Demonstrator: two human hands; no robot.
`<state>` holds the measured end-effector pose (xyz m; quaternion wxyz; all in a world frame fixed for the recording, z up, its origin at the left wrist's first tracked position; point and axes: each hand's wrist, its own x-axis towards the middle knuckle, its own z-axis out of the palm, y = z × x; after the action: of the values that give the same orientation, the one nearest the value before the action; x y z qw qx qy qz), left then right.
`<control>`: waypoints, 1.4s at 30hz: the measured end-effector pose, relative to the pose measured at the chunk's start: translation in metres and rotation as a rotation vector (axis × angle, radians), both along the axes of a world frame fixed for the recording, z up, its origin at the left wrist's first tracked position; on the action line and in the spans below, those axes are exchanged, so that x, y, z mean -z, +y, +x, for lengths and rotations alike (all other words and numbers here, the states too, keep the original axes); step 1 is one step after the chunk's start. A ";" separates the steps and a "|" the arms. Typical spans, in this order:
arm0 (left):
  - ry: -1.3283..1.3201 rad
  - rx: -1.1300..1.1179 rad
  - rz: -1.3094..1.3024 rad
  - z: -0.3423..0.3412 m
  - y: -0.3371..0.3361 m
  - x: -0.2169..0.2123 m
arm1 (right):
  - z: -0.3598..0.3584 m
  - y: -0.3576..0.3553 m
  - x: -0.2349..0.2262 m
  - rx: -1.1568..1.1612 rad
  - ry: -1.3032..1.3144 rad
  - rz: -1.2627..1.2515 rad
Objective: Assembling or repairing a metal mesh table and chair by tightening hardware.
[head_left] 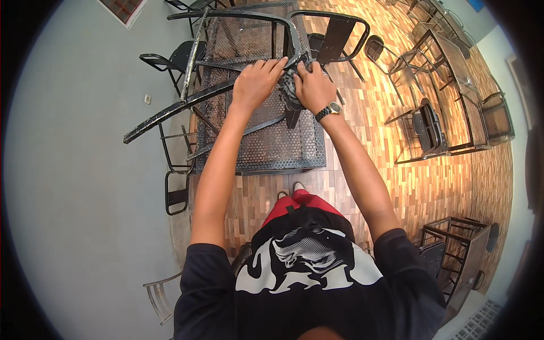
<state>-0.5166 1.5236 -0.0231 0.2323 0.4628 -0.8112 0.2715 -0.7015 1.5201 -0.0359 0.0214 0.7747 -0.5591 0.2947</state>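
A black metal chair (260,20) with chipped, worn paint lies tipped over on top of a perforated metal table (283,153). My left hand (256,84) is closed over the chair's bent tube, its fingers reaching toward the curve. Just right of it, my right hand (316,89), with a watch on the wrist, presses a crumpled dark grey cloth (288,93) against the frame. Its fingers curl over the cloth, hiding part of it and of the tube beneath. One long leg of the chair (153,126) sticks out past the table's left side toward the wall.
Other black chairs stand around the table, one behind it (340,39) and one at its left (175,192). A grey wall (85,170) runs along the left. On the wooden-patterned floor (368,136) to the right are more chairs (428,130) and a long table (459,85).
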 end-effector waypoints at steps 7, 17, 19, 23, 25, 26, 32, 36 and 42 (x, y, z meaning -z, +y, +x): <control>0.073 -0.038 -0.025 -0.009 0.006 0.013 | 0.009 0.033 0.002 0.079 0.068 0.021; 0.158 -0.102 -0.047 -0.016 0.008 0.023 | 0.011 0.001 0.002 0.096 0.031 0.039; 0.154 -0.098 -0.067 -0.019 0.009 0.019 | 0.012 0.016 0.005 0.103 0.057 -0.025; 0.176 -0.092 -0.087 -0.020 0.011 0.019 | 0.017 0.040 0.018 0.165 0.068 0.069; 0.195 -0.085 -0.066 -0.020 0.008 0.016 | 0.014 0.051 0.028 0.139 0.104 0.036; 0.193 -0.081 -0.066 -0.021 0.008 0.016 | 0.011 0.054 0.033 0.119 0.104 -0.004; 0.179 -0.128 -0.069 -0.029 0.006 0.020 | 0.007 0.031 0.041 0.147 0.094 -0.046; 0.176 -0.129 -0.073 -0.025 0.004 0.020 | 0.012 0.024 0.027 0.150 0.053 0.031; 0.183 -0.129 -0.059 -0.025 0.007 0.017 | 0.019 0.010 0.009 0.158 0.009 0.003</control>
<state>-0.5417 1.5310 -0.0398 0.3009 0.5300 -0.7468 0.2663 -0.6827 1.5302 -0.0447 0.0458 0.7295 -0.6189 0.2876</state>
